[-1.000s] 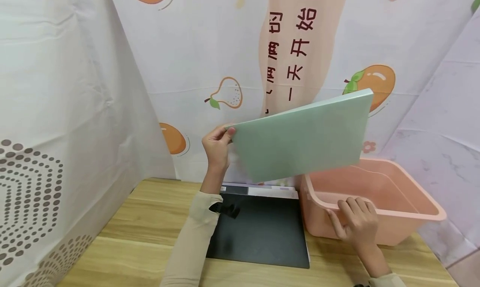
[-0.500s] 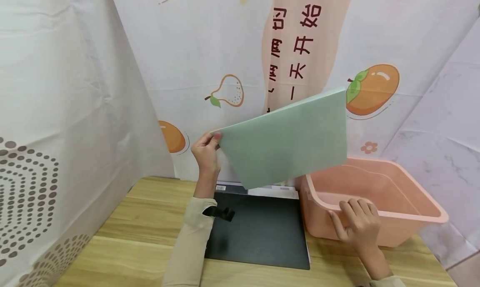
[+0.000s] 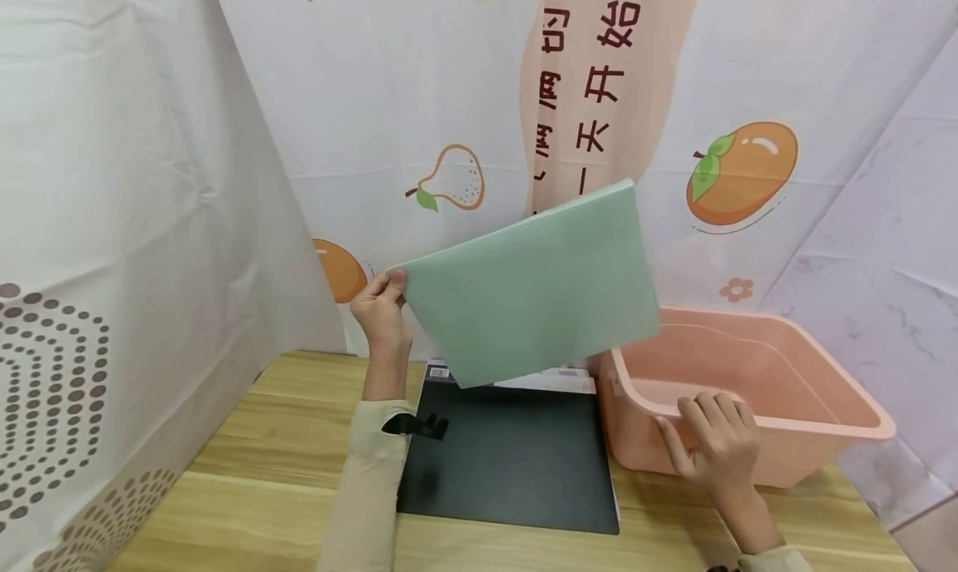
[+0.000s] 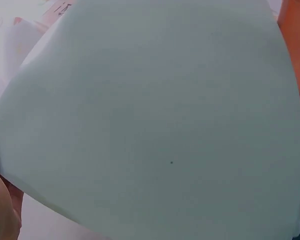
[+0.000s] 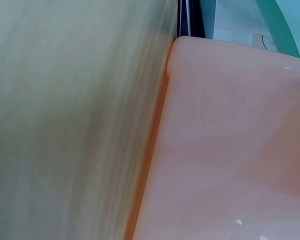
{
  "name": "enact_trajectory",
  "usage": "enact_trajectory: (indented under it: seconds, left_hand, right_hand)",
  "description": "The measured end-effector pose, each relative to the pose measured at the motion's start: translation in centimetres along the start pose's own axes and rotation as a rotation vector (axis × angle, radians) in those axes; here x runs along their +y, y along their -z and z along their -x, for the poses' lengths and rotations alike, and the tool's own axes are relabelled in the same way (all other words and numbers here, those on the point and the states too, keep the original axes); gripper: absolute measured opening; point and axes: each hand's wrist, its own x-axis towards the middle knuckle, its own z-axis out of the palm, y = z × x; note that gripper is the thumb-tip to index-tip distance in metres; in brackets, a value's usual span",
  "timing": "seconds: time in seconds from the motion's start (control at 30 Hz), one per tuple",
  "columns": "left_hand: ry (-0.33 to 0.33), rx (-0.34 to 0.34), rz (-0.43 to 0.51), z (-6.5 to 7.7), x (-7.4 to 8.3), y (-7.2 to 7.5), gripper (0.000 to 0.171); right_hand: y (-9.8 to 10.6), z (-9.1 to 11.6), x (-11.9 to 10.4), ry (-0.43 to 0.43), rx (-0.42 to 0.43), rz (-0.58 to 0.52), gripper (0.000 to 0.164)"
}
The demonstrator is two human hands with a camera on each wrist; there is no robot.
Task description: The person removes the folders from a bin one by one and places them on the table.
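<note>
A thin, pale green book [image 3: 531,293] with a plain cover hangs tilted in the air, its right end higher than its left. My left hand [image 3: 380,306] pinches it by the upper left corner between thumb and fingers. In the left wrist view the green cover [image 4: 155,115] bows slightly and fills most of the picture. Over the near left rim of a pink plastic bin [image 3: 816,426], my right hand [image 3: 714,439] curls its fingers, thumb on the outer side. Only the bin's smooth wall [image 5: 225,130] shows in the right wrist view, not the hand.
Below the green book, a black flat item [image 3: 509,456] lies on the wooden table [image 3: 247,497]. A pale printed item [image 3: 554,379] with a barcode sticks out behind it. The bin stands to their right. A fruit-print curtain [image 3: 389,81] hangs behind the table.
My left hand has moved left and slightly down, carrying the green book away from above the bin to over the black item. My right hand stays on the bin's rim.
</note>
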Motion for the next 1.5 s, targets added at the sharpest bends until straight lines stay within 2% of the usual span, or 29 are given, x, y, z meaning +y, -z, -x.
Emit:
enact_trajectory:
  seconds: [0.4, 0.87, 1.07, 1.33, 1.5]
  left_hand:
    - [0.057, 0.110, 0.033, -1.4, 0.4, 2.6, 0.007]
    - [0.100, 0.162, 0.078, -1.5, 0.0, 5.0, 0.013]
    - [0.096, 0.161, 0.072, -2.0, 0.2, 5.4, 0.016]
    - [0.078, 0.211, 0.130, -2.3, 0.8, 5.5, 0.015]
    - [0.044, 0.240, 0.127, -2.2, 0.9, 5.4, 0.009]
  right_hand:
    - [-0.3, 0.7, 0.3, -0.009, -0.019, -0.001, 0.058]
    - [-0.4, 0.5, -0.1, -0.023, -0.015, -0.001, 0.059]
    - [-0.3, 0.5, 0.0, -0.037, -0.014, -0.003, 0.059]
    - [-0.3, 0.6, 0.3, -0.042, -0.006, 0.004, 0.060]
    - [-0.2, 0.7, 0.3, -0.046, -0.011, 0.011, 0.060]
